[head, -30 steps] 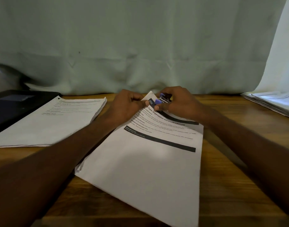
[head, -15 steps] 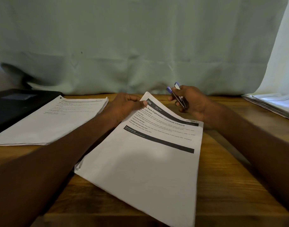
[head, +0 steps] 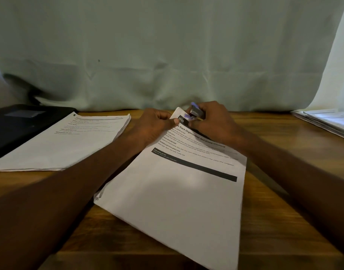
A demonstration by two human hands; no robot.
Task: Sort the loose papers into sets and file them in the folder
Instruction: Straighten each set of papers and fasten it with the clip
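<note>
Small purple-and-metal stapler [head: 195, 112] mostly hidden inside right hand [head: 212, 121] grip, at paper set [head: 179, 191] far corner. Left hand [head: 153, 124] pinches that corner. Black folder [head: 21, 123] cropped at worktop [head: 274, 221] left edge, contents unseen.

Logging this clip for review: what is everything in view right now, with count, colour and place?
paper set: one, white with black bars, centre of table, angled
stapler: one, purple and silver, at the set's far corner
paper stack: one, white, left of centre
folder: one, black, far left
papers: one pile, white, far right edge
table: one, brown wood
cloth backdrop: one, pale green, behind table
left hand: pinches the set's corner
right hand: grips the stapler
</note>
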